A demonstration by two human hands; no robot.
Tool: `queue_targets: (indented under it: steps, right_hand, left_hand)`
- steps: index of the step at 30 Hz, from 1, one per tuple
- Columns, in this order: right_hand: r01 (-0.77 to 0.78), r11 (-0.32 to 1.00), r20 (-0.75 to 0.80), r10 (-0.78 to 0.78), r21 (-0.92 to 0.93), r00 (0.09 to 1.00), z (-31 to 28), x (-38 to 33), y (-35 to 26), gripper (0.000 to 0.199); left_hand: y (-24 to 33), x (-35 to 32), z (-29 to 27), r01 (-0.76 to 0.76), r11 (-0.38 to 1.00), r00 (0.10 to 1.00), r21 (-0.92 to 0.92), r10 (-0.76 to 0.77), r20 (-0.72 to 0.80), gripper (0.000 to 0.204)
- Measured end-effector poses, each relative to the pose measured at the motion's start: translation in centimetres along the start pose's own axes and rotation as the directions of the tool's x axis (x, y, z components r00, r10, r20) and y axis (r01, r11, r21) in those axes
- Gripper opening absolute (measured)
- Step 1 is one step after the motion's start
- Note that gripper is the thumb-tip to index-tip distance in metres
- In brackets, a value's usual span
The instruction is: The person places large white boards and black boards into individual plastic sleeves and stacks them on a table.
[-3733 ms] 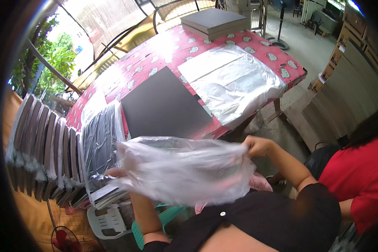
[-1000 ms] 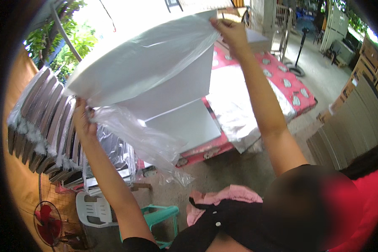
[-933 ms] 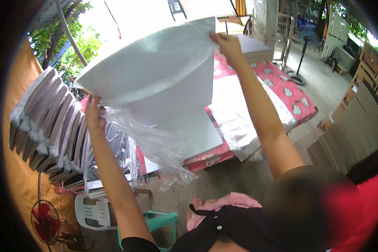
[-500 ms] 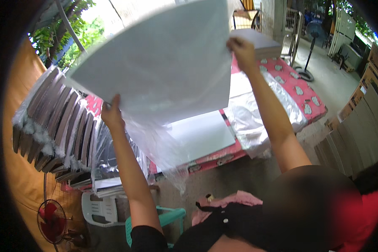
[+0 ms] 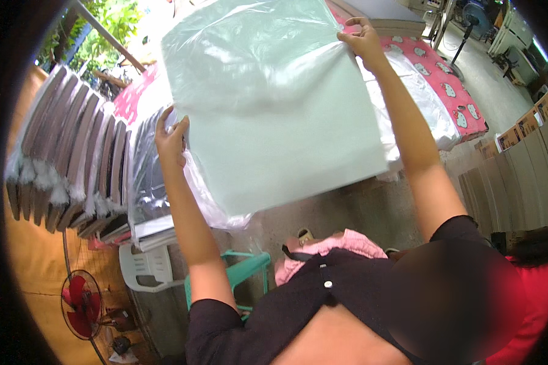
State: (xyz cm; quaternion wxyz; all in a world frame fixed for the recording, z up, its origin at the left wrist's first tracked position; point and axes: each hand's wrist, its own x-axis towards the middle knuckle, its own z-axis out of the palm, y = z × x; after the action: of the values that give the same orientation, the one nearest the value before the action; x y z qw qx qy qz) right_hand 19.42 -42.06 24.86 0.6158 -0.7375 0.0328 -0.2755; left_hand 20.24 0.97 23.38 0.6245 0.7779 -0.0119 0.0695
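Observation:
A large flat pale board (image 5: 280, 140), with clear plastic film creased over its upper part, is held up in front of me. My right hand (image 5: 364, 45) pinches the film and board at the upper right edge, other fingers raised. At the left edge my left hand (image 5: 173, 139) grips the board, its index finger and thumb showing; the remaining fingers are partly hidden. Loose clear plastic (image 5: 210, 198) hangs below my left hand. Behind the board is a table with a pink patterned cover (image 5: 435, 73), on which more clear plastic sheeting (image 5: 423, 106) lies to the right.
Plastic-wrapped panels (image 5: 67, 134) lean in a thick stack at the left. A green stool (image 5: 243, 274), a white plastic chair (image 5: 146, 267) and a red-bladed fan (image 5: 81, 304) stand below. Flat cardboard sheets (image 5: 517, 176) lean at the right. Another stack of boards (image 5: 383, 15) sits at the table's far end.
The board has come down and nearer to me, its plastic-covered face now turned up. My right hand has risen slightly in view; my left has moved up and a little right.

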Motion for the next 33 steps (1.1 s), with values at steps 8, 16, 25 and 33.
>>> queue_targets:
  steps: [8, 16, 25, 33]
  right_hand:
    - [-0.17, 0.869, 0.546, 0.433, -0.466, 0.718, -1.3, -11.1, 8.5, 0.077]
    - [-0.162, 0.716, 0.154, 0.355, -0.679, 0.922, -1.6, -10.8, 13.7, 0.045]
    - [0.267, 0.581, 0.246, -0.117, -0.769, 0.962, -6.0, -24.0, 7.0, 0.026]
    - [0.627, 0.599, 0.666, -0.2, -0.498, 0.719, 4.5, -22.7, 5.5, 0.054]
  left_hand:
    - [-10.8, -3.8, 1.2, 0.238, 0.843, 0.922, 0.483, -0.352, 0.16, 0.082]
    - [-14.0, -2.3, 6.0, 0.008, 0.478, 0.996, 0.878, -0.082, 0.035, 0.055]
    - [-11.7, -14.8, -1.5, 0.09, 0.57, 0.969, 0.816, -0.238, 0.06, 0.057]
    - [-9.9, -18.1, -1.4, 0.087, 0.728, 0.993, 0.68, -0.117, -0.003, 0.053]
